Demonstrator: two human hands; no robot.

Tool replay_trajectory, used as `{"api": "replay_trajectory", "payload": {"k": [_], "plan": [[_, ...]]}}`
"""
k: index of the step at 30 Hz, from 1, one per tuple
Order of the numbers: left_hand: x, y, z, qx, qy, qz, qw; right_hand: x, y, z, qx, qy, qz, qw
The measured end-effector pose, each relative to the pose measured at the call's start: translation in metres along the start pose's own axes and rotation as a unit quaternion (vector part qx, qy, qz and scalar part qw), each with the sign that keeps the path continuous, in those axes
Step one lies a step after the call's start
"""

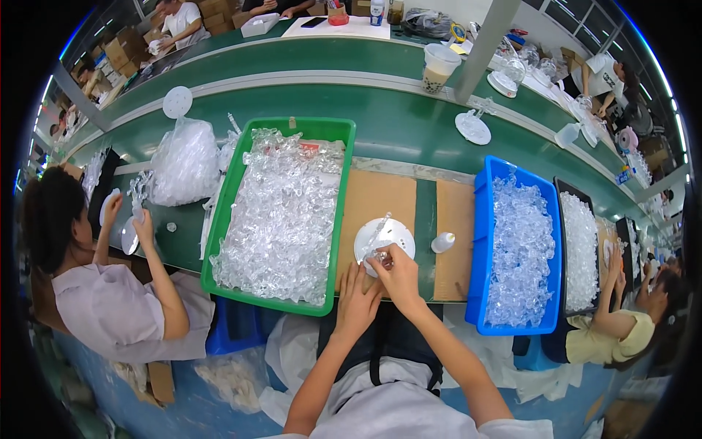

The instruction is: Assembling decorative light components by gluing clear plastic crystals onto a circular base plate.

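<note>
A white round disc [399, 235] with small holes lies on the cardboard in front of me, and a clear plastic stem [380, 228] stands up from it. My right hand [401, 279] is closed in a pinch over the disc's near side, with a small clear plastic piece [379, 256] between the fingertips. Beside it, my left hand [356, 301] rests at the near left edge of the disc, fingers stretched out. Just right of the disc, a small white squeeze bottle [443, 243] stands on the table.
Left is a green tray [349, 175] heaped with clear plastic pieces; right, a blue tray [479, 241] and a black tray [561, 212] hold more. A lidded drink cup [439, 67] stands at the back near a metal post [486, 51]. Co-workers sit on both sides.
</note>
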State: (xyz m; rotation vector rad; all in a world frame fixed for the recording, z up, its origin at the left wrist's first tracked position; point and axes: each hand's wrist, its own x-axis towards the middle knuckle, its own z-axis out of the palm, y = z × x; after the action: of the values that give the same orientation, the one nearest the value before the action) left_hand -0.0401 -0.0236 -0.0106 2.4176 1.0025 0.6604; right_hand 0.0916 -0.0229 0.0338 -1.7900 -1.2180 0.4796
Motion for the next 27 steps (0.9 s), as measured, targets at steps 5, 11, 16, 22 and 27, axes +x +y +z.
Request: {"api": "replay_trajectory", "payload": {"k": [5, 11, 16, 22, 27], "plan": [[-0.003, 0.001, 0.005, -0.001, 0.018, 0.004, 1.0, 0.007, 0.004, 0.005, -0.035, 0.002, 0.009, 0.999], [-0.007, 0.002, 0.008, -0.004, 0.008, -0.004, 1.0, 0.012, 0.001, 0.003, -0.086, 0.011, -0.002, 0.996], [-0.008, 0.0, 0.013, 0.001, 0.007, -0.002, 1.0, 0.014, 0.007, 0.005, -0.047, -0.004, 0.015, 0.999], [-0.008, 0.001, 0.007, 0.008, 0.01, -0.01, 1.0, 0.011, 0.0, 0.009, -0.071, -0.007, 0.003, 0.997], [0.001, -0.002, 0.003, -0.019, 0.005, 0.005, 1.0, 0.009, 0.003, 0.017, -0.193, 0.001, -0.044, 0.98]]}}
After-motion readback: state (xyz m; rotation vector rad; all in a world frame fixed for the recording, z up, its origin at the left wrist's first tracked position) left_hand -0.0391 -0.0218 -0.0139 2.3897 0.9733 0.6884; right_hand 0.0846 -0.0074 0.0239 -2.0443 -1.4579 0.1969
